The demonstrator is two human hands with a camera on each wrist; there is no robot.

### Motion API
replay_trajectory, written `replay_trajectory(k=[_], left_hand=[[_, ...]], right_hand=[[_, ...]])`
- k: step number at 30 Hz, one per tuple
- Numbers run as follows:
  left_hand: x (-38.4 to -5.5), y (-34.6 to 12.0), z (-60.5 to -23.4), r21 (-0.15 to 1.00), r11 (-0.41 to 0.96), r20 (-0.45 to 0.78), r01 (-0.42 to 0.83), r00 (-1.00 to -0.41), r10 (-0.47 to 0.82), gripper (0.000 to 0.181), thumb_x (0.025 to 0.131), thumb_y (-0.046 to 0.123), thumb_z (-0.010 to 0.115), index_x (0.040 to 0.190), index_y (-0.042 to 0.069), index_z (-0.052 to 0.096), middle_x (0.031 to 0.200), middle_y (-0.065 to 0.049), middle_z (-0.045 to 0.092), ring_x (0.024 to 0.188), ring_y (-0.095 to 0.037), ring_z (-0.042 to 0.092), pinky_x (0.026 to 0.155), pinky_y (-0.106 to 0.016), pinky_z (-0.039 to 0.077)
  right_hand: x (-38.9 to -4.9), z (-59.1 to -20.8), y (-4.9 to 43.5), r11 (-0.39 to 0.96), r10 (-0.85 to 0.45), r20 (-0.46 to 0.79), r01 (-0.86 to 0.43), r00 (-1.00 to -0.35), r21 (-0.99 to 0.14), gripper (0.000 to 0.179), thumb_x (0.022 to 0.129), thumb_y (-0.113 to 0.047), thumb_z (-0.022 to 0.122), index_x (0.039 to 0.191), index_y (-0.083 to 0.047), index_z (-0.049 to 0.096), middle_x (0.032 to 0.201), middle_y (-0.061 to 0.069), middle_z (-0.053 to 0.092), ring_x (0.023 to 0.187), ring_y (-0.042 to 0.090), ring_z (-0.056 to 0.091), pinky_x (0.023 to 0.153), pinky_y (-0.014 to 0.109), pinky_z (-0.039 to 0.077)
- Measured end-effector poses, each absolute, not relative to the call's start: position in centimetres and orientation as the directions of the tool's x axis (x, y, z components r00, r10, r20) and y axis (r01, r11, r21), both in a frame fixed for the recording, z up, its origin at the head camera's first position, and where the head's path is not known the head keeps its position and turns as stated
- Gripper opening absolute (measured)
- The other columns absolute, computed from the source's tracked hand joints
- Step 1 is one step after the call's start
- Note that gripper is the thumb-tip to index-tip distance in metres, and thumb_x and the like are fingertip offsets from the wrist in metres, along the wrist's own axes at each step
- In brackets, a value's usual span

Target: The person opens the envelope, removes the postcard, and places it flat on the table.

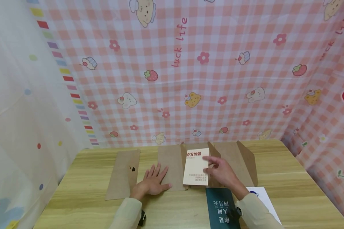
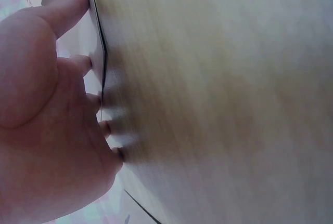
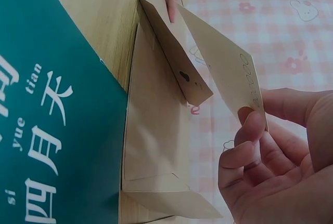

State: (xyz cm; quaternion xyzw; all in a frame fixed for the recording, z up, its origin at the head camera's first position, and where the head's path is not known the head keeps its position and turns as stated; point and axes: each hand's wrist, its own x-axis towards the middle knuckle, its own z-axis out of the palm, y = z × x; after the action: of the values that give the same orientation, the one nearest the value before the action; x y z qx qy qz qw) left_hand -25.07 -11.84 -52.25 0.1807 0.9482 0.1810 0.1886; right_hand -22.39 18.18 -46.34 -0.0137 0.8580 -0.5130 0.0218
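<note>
A cream card printed with red characters is pinched by my right hand at its right edge. In the right wrist view, the thumb and fingers of that hand grip one end of the card. The card overlaps the middle brown paper envelope in the head view, and this envelope has its flap raised. My left hand lies with fingers spread, its fingertips at the left part of that envelope. In the left wrist view, the left hand shows its palm side, fingers extended along a paper edge.
Another brown envelope lies at the left, and one with a raised flap at the right. Near the front are a dark teal card with white characters and a white card, partly under the right forearm. A checked curtain hangs behind the table.
</note>
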Motion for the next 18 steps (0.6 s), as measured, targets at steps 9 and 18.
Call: replay_trajectory(k=[9,18], left_hand=[[-24.9,-11.8,-51.9,0.409,0.870,-0.291,0.274,-0.865,0.409,0.081,0.097,0.059,0.048,0.160,0.019,0.017,0.166,-0.015,-0.001,0.152,-0.037,-0.007,0.119,-0.058,-0.003],[-23.6,-11.4,-49.1,0.439,0.859,-0.309,0.266,-0.853,0.421,0.080,0.098,0.054,0.051,0.159,0.013,0.020,0.165,-0.021,0.003,0.151,-0.041,-0.004,0.119,-0.060,-0.002]], right_hand=[[-21.7,-46.3,18.4,0.465,-0.048,-0.032,0.006,-0.998,-0.885,0.046,0.088,-0.010,0.074,0.132,-0.011,0.065,0.106,0.009,0.058,0.078,0.021,0.052,0.059,0.027,0.045],[-21.2,-46.7,18.6,0.455,-0.057,-0.034,0.005,-0.998,-0.890,0.045,0.085,-0.008,0.075,0.130,-0.010,0.067,0.104,0.009,0.061,0.073,0.020,0.051,0.053,0.026,0.041]])
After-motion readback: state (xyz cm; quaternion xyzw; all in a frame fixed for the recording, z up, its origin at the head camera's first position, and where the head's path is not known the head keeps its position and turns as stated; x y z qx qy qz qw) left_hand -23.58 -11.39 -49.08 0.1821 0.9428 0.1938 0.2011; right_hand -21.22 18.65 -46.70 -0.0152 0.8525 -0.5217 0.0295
